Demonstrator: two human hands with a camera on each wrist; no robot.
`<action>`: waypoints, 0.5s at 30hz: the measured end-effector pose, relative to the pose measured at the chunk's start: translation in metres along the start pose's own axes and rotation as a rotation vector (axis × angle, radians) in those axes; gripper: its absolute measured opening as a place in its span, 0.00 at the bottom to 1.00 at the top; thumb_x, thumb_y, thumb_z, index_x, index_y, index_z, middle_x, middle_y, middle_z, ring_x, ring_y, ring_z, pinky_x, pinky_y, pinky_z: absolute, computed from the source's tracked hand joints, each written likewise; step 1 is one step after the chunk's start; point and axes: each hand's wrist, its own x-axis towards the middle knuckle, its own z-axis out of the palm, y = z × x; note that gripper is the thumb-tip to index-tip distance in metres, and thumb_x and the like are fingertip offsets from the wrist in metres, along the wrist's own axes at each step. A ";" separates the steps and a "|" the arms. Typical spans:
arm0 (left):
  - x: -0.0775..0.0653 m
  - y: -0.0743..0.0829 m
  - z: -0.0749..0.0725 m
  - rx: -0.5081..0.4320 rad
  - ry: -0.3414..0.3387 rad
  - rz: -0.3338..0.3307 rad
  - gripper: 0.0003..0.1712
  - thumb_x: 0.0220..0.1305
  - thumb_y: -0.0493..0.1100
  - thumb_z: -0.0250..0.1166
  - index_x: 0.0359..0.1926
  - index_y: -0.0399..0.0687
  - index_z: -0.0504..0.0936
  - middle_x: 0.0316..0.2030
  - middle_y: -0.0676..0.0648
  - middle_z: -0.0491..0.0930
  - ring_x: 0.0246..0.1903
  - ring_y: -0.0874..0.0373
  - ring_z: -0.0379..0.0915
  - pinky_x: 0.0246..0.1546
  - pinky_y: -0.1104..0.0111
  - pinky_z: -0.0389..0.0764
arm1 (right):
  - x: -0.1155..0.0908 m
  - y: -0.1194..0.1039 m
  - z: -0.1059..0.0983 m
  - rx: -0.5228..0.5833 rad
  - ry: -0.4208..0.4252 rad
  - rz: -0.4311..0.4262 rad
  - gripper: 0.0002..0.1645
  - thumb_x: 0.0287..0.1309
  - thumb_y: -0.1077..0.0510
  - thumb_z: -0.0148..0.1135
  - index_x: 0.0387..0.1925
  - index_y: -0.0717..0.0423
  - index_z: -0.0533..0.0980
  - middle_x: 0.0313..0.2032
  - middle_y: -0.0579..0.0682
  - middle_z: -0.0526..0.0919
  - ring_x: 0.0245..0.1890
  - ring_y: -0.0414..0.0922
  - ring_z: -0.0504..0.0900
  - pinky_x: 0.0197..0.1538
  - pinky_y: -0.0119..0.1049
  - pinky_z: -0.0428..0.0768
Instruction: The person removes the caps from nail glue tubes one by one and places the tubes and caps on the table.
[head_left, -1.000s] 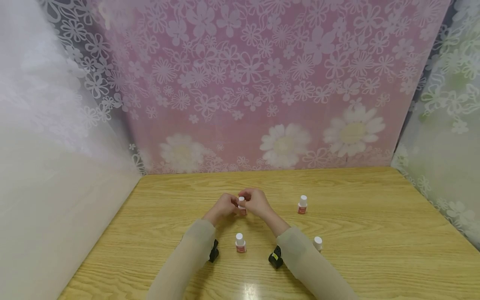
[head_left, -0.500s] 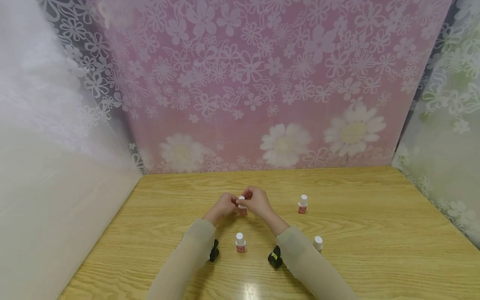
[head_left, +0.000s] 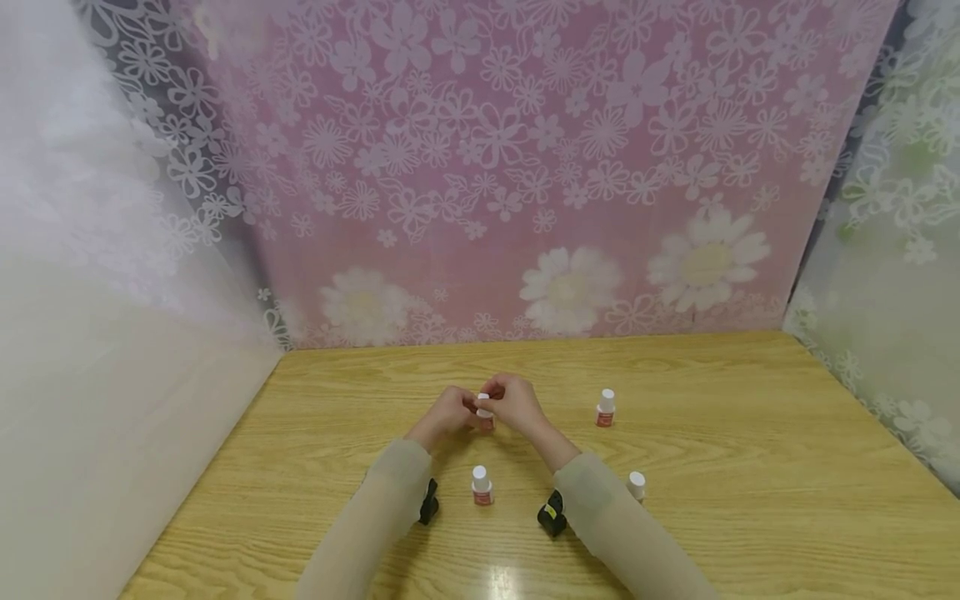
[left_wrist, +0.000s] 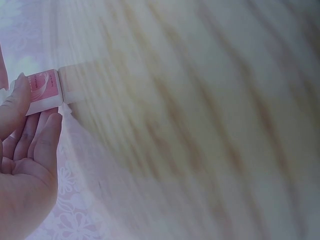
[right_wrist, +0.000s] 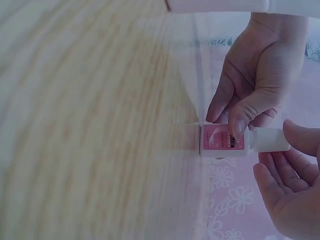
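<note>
1. The held bottle [right_wrist: 215,137] is at the middle of the counter [head_left: 712,433], out ahead of the person and between both hands. It appears to stand upright, its base against the wood in both wrist views.
2. The key relation is its long axis, which runs vertically from the pink-labelled body up to the white cap [right_wrist: 271,140]. The two hands share that axis, one low and one high.
3. The left hand [head_left: 448,410] comes in from the left and takes the body; its fingers close narrowly around the label, thumb on the printed face.
4. The right hand [head_left: 517,404] comes in from the right, higher up. Its thumb and fingers pinch the cap from opposite sides, so it is the nearer hand to the top.
5. Cap and body sit in line. Whether the thread is tight or loose, I cannot tell.
6. Three more capped bottles stand apart: the front bottle [head_left: 482,490] between the forearms, the rear bottle [head_left: 605,411] to the right, and the side bottle [head_left: 637,485], partly hidden by the right sleeve [head_left: 630,525].
</note>
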 end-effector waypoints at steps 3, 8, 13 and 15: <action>0.000 -0.001 0.000 0.032 0.010 0.019 0.07 0.44 0.34 0.70 0.25 0.34 0.82 0.17 0.53 0.74 0.20 0.62 0.61 0.21 0.74 0.64 | -0.001 0.000 0.000 -0.003 -0.004 -0.006 0.04 0.50 0.63 0.62 0.30 0.60 0.77 0.27 0.49 0.77 0.30 0.44 0.76 0.34 0.37 0.74; 0.001 -0.001 0.000 0.021 0.004 0.013 0.07 0.44 0.34 0.70 0.25 0.34 0.81 0.18 0.53 0.74 0.21 0.62 0.61 0.22 0.73 0.64 | -0.002 -0.001 0.000 0.000 -0.017 -0.006 0.04 0.52 0.64 0.61 0.31 0.61 0.77 0.27 0.50 0.78 0.29 0.44 0.75 0.32 0.36 0.74; 0.002 -0.002 0.001 0.020 0.004 -0.015 0.07 0.44 0.35 0.70 0.24 0.37 0.81 0.19 0.52 0.74 0.22 0.62 0.61 0.23 0.73 0.65 | -0.001 0.000 0.001 -0.001 -0.030 -0.022 0.06 0.53 0.66 0.59 0.35 0.62 0.77 0.30 0.51 0.78 0.33 0.46 0.76 0.34 0.37 0.74; 0.002 -0.002 0.000 0.028 0.004 -0.007 0.07 0.44 0.36 0.70 0.24 0.37 0.81 0.20 0.53 0.76 0.22 0.62 0.62 0.23 0.73 0.65 | -0.001 0.000 0.001 0.004 -0.034 -0.031 0.07 0.53 0.66 0.58 0.36 0.63 0.77 0.31 0.52 0.78 0.34 0.47 0.76 0.35 0.38 0.75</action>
